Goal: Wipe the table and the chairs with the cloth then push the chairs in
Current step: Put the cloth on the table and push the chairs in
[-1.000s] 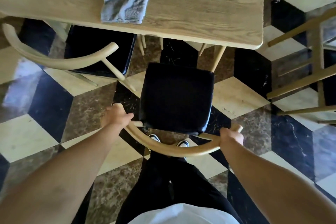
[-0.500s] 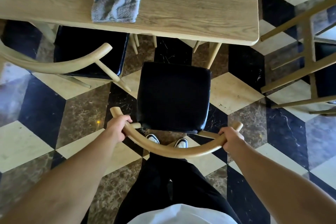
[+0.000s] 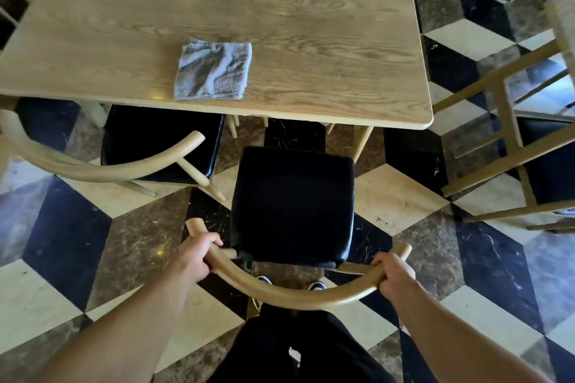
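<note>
Head view looked down on the black-cushioned chair with the curved pale-wood back rail (image 3: 292, 205), which stood on the floor just short of the table, its seat wholly outside the table's near edge. Both hands had it by the rail: the left hand (image 3: 196, 253) was wrapped round the rail near its left tip, fingers (image 3: 208, 241) curled over the top, and the right hand (image 3: 394, 275) gripped it near the right tip in the same closed way — neither had anything else in hold.

Beyond the fingers, across the seat, lay the rectangular light-oak table (image 3: 311, 25), and on it, close to its near edge and ahead and to the left of the left hand, the crumpled grey-blue cloth (image 3: 213, 71) lay untouched. To the left of the left fingers stood a second black-seated wooden chair (image 3: 155, 146), its seat partly under the tabletop.

By my judgement the step in hand was the pushing-in, the cloth having been set aside. The next move called for a straight, even shove from both hands — keeping the seat to the left of the table leg (image 3: 362, 140) ahead and clear of the neighbouring chair.
</note>
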The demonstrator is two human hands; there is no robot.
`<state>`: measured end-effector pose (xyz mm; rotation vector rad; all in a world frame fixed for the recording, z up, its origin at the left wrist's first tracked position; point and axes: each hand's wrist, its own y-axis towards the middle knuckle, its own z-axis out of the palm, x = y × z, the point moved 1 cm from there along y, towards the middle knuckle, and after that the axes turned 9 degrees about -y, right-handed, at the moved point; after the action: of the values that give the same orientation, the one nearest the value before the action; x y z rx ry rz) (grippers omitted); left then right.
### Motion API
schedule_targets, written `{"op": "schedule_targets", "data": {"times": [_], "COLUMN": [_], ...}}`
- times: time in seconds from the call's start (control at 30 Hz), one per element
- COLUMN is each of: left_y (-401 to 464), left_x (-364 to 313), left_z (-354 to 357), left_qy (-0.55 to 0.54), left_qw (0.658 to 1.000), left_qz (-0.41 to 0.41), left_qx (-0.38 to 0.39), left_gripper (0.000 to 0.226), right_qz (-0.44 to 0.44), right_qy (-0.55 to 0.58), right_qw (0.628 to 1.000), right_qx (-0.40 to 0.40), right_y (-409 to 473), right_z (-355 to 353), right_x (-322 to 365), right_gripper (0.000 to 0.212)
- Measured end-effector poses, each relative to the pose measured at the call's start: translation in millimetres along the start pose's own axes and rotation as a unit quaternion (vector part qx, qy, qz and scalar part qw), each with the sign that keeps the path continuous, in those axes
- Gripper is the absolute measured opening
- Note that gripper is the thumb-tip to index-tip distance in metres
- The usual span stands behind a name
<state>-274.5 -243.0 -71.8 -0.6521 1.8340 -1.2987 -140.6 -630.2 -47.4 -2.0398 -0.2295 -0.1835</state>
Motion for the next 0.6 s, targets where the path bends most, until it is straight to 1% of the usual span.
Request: {"op": "schedule_targets", "data": {"times": [0.13, 0.23, 0.37, 0.47, 0.5, 0.6], "left_y": [2, 7, 19, 24, 25, 28], "left_x": [-25, -38, -65, -80, -83, -99], "left_z": [2, 6, 25, 43, 49, 66], "left_qy": [0.000, -0.017, -0.031, -0.018, -0.012, -0.044], "left_qw": [1.000, 1.000, 0.999, 0.998, 0.998, 0.998], "left_qz": [-0.008, 0.000, 0.012, 0.025, 0.029, 0.019], "left_qx": [0.017, 0.019, 0.036, 0.047, 0.050, 0.034], "left_gripper": [0.054, 0.058, 0.061, 0.060, 0.059, 0.058], "right_qz": [-0.020, -0.021, -0.023, -0.021, -0.023, -0.027], "right_qy": [0.011, 0.023, 0.024, 0.033, 0.031, 0.023], "right_qw": [1.000, 1.000, 0.999, 0.999, 0.999, 0.999], "right_qx": [-0.006, -0.001, 0.008, 0.013, 0.014, 0.033], "right_y": [1, 5, 16, 22, 23, 30], "right_z": [18, 29, 42, 48, 50, 55], "right_x": [27, 39, 67, 89, 99, 126], "right_gripper": [0.035, 0.031, 0.035, 0.032, 0.033, 0.043]}}
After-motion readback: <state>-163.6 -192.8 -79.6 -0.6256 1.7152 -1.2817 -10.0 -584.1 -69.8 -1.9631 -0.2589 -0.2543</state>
